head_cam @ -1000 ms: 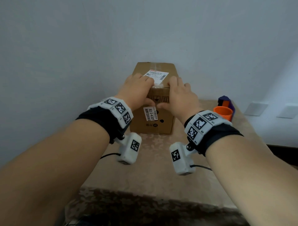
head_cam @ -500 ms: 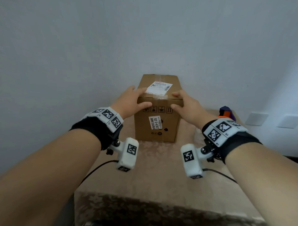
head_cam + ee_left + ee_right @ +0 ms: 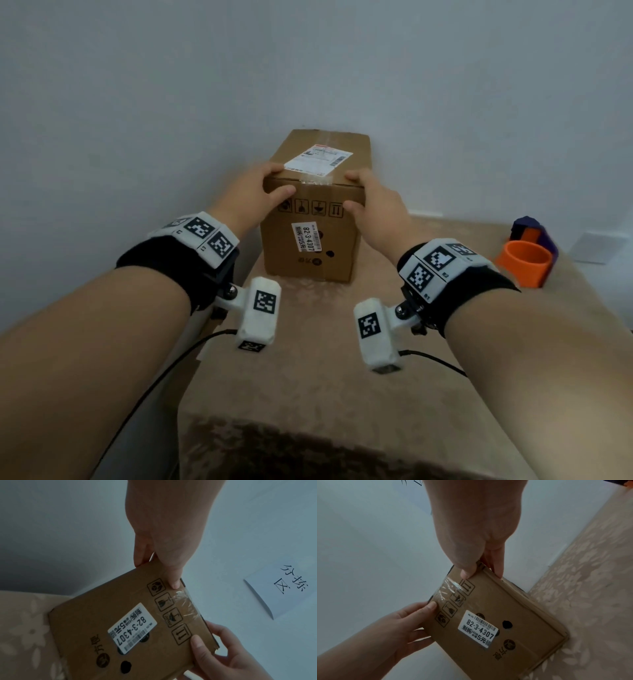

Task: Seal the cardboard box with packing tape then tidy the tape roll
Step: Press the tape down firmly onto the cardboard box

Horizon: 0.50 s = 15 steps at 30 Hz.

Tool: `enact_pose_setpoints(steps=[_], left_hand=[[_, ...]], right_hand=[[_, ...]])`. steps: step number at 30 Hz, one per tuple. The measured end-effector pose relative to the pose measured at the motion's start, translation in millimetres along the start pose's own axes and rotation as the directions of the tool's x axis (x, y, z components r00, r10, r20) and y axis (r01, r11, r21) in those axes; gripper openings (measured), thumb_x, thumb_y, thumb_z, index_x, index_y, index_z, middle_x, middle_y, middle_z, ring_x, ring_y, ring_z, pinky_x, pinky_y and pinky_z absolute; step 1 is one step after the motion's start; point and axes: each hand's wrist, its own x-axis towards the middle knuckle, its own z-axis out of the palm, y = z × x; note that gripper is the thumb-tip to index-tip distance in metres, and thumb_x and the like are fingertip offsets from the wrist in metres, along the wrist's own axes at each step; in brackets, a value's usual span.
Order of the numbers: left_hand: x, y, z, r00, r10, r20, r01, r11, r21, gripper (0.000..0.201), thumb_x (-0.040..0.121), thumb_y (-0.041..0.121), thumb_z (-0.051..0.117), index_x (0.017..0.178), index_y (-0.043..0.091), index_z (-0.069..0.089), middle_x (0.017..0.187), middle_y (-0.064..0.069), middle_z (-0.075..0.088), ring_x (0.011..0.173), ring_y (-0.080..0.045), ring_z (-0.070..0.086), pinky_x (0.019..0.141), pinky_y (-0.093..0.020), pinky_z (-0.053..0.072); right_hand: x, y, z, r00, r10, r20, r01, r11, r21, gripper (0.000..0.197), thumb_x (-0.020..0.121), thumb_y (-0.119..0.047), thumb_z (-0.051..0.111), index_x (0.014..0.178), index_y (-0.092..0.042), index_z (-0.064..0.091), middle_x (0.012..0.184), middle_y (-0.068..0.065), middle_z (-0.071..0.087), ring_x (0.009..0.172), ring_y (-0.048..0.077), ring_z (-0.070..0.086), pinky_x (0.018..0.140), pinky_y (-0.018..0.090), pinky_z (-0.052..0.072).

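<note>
A brown cardboard box (image 3: 313,219) stood upright on a table w/ a beige floral cloth (image 3: 308,377), close to a pale wall. All places below are given relative to the box.

The left hand (image 3: 255,195) gripped its top-left front corner, thumb on the front face, fingers curled over the top. The right hand (image 3: 371,205) gripped the top-right front corner the same way. Both were clamped on the box, approx. mirror images.

A strip of clear packing tape (image 3: 184,602), wrinkled, ran over the top front edge between the two thumbs, down onto the front face beside a row of handling symbols. A white shipping label (image 3: 318,159) lay on top; a smaller sticker reading 82-3-4307 (image 3: 306,237) sat on the front.

Well to the right of the box, an orange tape roll (image 3: 525,262) rested against a purple dispenser (image 3: 534,231).

Judged progress: sealing looked done or nearly so, hands prob. pressing or checking. Tidying the roll was still left.
</note>
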Motion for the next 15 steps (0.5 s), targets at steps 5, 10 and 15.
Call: enact_pose_setpoints(steps=[5, 10, 15], left_hand=[[6, 6, 3, 0.999, 0.037, 0.023, -0.041, 0.982, 0.186, 0.046, 0.094, 0.031, 0.052, 0.137, 0.014, 0.044, 0.134, -0.01, 0.053, 0.118, -0.023, 0.052, 0.09, -0.028, 0.04], [5, 28, 3, 0.994, 0.076, -0.075, -0.034, 0.891, 0.454, 0.047, 0.094, 0.04, 0.046, 0.134, 0.016, 0.048, 0.144, -0.015, 0.039, 0.133, -0.035, 0.035, 0.108, -0.046, 0.031], [-13, 74, 39, 0.941, 0.318, -0.113, -0.262, 0.9, 0.347, 0.031, 0.093, 0.03, 0.047, 0.119, 0.021, 0.059, 0.141, -0.004, 0.043, 0.133, -0.026, 0.032, 0.109, -0.044, 0.025]], right_hand=[[-7, 4, -6, 0.998, 0.013, 0.054, -0.01, 0.998, -0.056, 0.053, 0.093, -0.015, 0.051, 0.14, -0.027, 0.03, 0.128, 0.009, 0.058, 0.109, 0.024, 0.058, 0.085, 0.029, 0.043], [-19, 8, -29, 0.989, 0.101, 0.107, -0.095, 0.994, -0.053, 0.085, 0.091, -0.017, 0.055, 0.148, -0.025, -0.008, 0.129, 0.02, 0.056, 0.109, 0.03, 0.058, 0.089, 0.034, 0.042], [-38, 32, -78, 0.982, 0.174, 0.079, -0.157, 0.971, -0.183, 0.077, 0.09, -0.019, 0.054, 0.148, -0.017, 0.004, 0.119, 0.023, 0.059, 0.103, 0.032, 0.057, 0.083, 0.033, 0.043]])
